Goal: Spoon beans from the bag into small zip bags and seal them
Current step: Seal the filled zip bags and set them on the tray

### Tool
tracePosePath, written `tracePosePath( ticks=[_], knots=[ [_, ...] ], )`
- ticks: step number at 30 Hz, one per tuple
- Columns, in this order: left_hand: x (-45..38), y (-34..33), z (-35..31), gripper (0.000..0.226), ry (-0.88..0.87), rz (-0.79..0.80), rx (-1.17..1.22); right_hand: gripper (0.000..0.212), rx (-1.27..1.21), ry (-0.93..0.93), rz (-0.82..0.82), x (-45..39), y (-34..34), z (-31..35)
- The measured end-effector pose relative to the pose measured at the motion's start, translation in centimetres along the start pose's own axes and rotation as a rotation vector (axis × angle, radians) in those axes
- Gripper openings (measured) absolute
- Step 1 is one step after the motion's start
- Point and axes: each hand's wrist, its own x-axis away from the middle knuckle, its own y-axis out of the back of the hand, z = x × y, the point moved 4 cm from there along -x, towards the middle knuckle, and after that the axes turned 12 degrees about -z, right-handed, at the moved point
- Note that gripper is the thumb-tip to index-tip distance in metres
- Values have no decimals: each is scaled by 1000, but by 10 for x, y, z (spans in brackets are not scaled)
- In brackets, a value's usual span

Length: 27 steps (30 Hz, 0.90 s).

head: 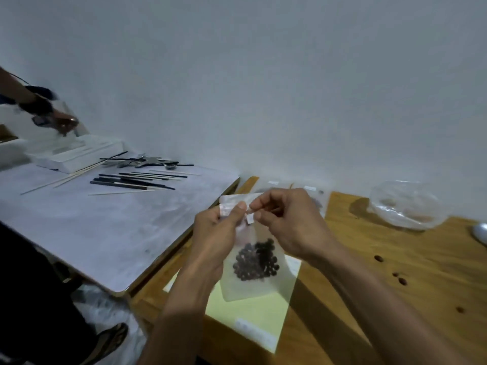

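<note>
While small zip bag (257, 262) hangs above wooden tabletop (411, 280), we see left hand (218, 233) and right hand (292, 222) both pinching its top strip, thumbs and forefingers meeting at seal. Dark beans (257, 260) pooled in bag's lower half, below both hands. Big clear bag (405, 205) sits well right of right hand; contents blurred, possibly beans. Yellow sheet (253, 309) lies beneath hands.

blurred far hand (62, 122), spoon (480, 233) (cropped)

No text, label or number is legible anywhere here.
</note>
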Motion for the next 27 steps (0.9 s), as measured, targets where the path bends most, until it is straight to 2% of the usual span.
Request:
tracePosePath(
  ticks=[3,9,15,20,22,24,27],
  knots=[
    [5,-11,6,20,28,30,22,11,52,53,-87,2,6,-5],
    [13,-17,0,26,-30,47,-41,11,48,50,-200,4,10,-14],
    [15,-15,-1,13,-41,107,-42,10,40,5,-249,4,10,-18],
    [11,-10,-2,21,-63,114,-27,33,143,-39,-338,6,14,-24],
    [9,-12,-4,20,-56,101,1,37,70,-110,-346,7,16,-31],
    [4,-15,-5,16,-59,79,25,32,-59,-148,-335,10,16,-38],
    [-7,-23,-10,19,-93,24,65,23,-94,-139,-287,18,17,-48]
  ],
)
